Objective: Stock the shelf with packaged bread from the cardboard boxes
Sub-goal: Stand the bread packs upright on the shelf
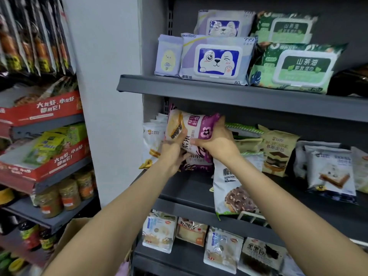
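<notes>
A purple and white bread pack (194,127) is held up in the middle shelf (191,188), tilted on its side, at the left end of the row. My left hand (173,151) grips its lower left part from below. My right hand (216,139) grips its right end, fingers curled over the purple edge. A second purple pack (197,163) stands on the shelf right under it. A corner of a cardboard box (69,234) shows at the bottom left, below my left forearm.
Other bread packs fill the middle shelf: a white one (151,142) at the left, a chocolate bun pack (231,188) and a mousse pack (276,150) to the right. Wet wipes (217,60) sit on the shelf above, more bread (159,232) below. Jars (67,193) stand on the left rack.
</notes>
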The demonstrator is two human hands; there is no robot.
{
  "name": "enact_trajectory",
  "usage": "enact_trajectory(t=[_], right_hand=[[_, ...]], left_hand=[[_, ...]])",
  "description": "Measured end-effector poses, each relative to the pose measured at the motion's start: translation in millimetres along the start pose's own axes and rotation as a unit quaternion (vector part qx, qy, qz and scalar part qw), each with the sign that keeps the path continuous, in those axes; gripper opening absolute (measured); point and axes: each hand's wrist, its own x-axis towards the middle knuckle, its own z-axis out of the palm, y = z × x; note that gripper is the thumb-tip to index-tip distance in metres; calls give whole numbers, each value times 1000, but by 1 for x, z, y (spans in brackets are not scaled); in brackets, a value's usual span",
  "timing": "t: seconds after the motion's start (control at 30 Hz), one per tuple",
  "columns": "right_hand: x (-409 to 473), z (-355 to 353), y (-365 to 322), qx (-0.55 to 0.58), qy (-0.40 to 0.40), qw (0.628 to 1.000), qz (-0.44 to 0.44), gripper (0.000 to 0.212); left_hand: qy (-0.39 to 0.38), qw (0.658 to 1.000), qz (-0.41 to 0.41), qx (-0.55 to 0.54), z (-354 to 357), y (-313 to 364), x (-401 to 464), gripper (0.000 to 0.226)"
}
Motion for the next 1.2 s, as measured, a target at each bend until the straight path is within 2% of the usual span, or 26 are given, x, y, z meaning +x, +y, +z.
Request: enact_trajectory(t=[0.07, 0.1, 0.17, 0.23, 0.3, 0.37, 0.5, 0.7, 0.83, 0.87, 0.93, 1.0, 1.1, 1.2], right_hand=[[-5, -11, 4, -101, 5, 995, -14, 109], [-7, -17, 9, -170, -4, 985, -7, 109], [-12, -26, 20, -262, -60, 963, 14, 98], [-18, -32, 30, -283, -120, 951, 44, 83], [-21, -33, 37, -305, -115, 944, 50, 72], [-20, -30, 42, -321, -86, 942, 43, 65], [-21, -20, 51, -306, -81, 949, 10, 59], [-26, -16, 59, -327, -61, 943, -15, 63], [-27, -16, 60, -321, -54, 946, -16, 63], [-29, -17, 58, -312, -45, 949, -25, 62], [-36, -19, 53, -295, -14, 953, -68, 58], [-46, -21, 43, -268, 9, 956, -122, 51], [-66, -20, 27, -190, -7, 966, -178, 37], [-87, -10, 15, -114, -63, 972, -196, 36]], left_hand=[[46, 998, 19, 27, 0, -2, 5, 36], [76, 995, 26, 57, -1, -3, 8, 47], [135, 979, 45, 147, -4, -7, 18, 67], [156, 960, 65, 221, -8, -9, 27, 76], [131, 939, 81, 308, -11, -9, 30, 83], [74, 906, 100, 404, -13, -10, 31, 87], [-33, 842, 78, 532, -7, -13, 29, 90], [-46, 837, 35, 544, 4, -25, 24, 110], [-49, 779, 36, 624, 6, -19, 22, 121], [-44, 774, 38, 630, 6, -17, 19, 119], [-19, 786, 69, 614, 5, -16, 8, 108], [20, 787, 123, 604, 2, -15, -6, 86], [58, 744, 196, 636, -5, -14, -33, 50], [82, 703, 230, 668, -17, -10, -70, 28]])
